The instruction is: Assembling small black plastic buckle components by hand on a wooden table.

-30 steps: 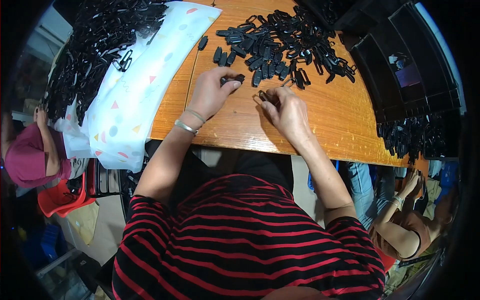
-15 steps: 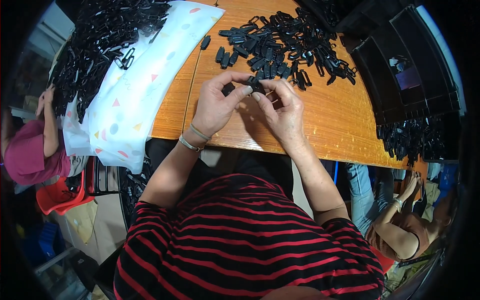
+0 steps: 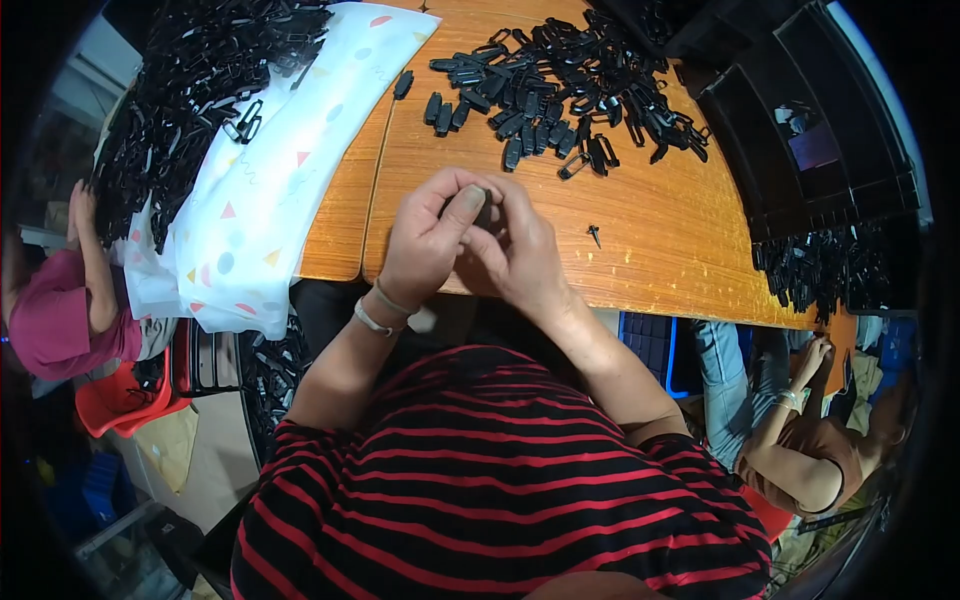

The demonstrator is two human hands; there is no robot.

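My left hand [image 3: 428,228] and my right hand [image 3: 524,250] meet just above the near part of the wooden table. Their fingers are curled together around a small black plastic part [image 3: 484,212], mostly hidden by the fingers. The left thumb lies on top of it, while the right fingers wrap its far side. A small black pin-like piece [image 3: 594,237] lies on the wood to the right of my right hand. Farther off, several short black plastic pieces [image 3: 443,118] lie at the near left of a heap of black parts [image 3: 560,85].
A patterned white sheet [image 3: 270,190] on the left bears a large pile of black parts [image 3: 190,90]. At the right stands a dark open box [image 3: 830,140], with more black parts [image 3: 815,270] beside it. Other people sit at the left [image 3: 75,310] and right [image 3: 800,455].
Both hands have drawn nearer to me and slightly left, the fingers now closing more over the black part. The pin-like piece on the table has come into view.
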